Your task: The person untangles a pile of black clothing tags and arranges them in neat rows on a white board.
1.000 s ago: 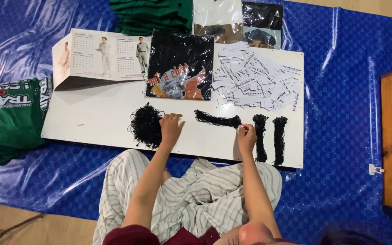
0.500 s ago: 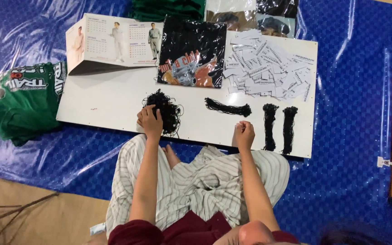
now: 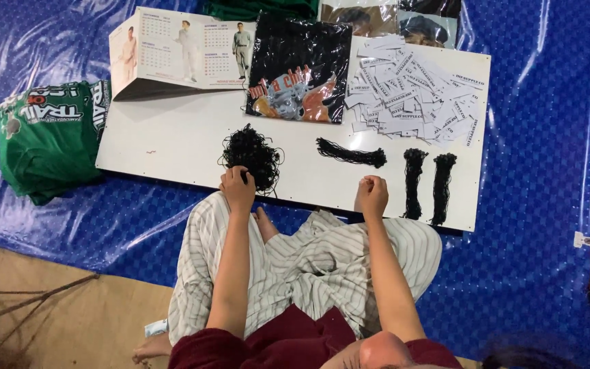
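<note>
A glossy blue tarp [image 3: 534, 225] with a woven check covers the floor. On it lies a flat white board [image 3: 186, 147], rectangular and smooth. Folded green shirts [image 3: 46, 137] sit off its left edge. A black bagged shirt [image 3: 302, 68] and a folded calendar [image 3: 186, 48] lie along the far edge; a loose heap of white paper tags [image 3: 411, 92] fills the far right corner. Near the right edge two straight black cord bundles [image 3: 428, 184] lie parallel, a third bundle [image 3: 351, 154] beside them. By the near edge, the left hand [image 3: 238, 188] pinches into a tangled cord pile [image 3: 250, 154], fingers curled closed on strands. The right hand [image 3: 371, 195] rests at the near edge, fingertips pinched; what they hold is too small to tell.
</note>
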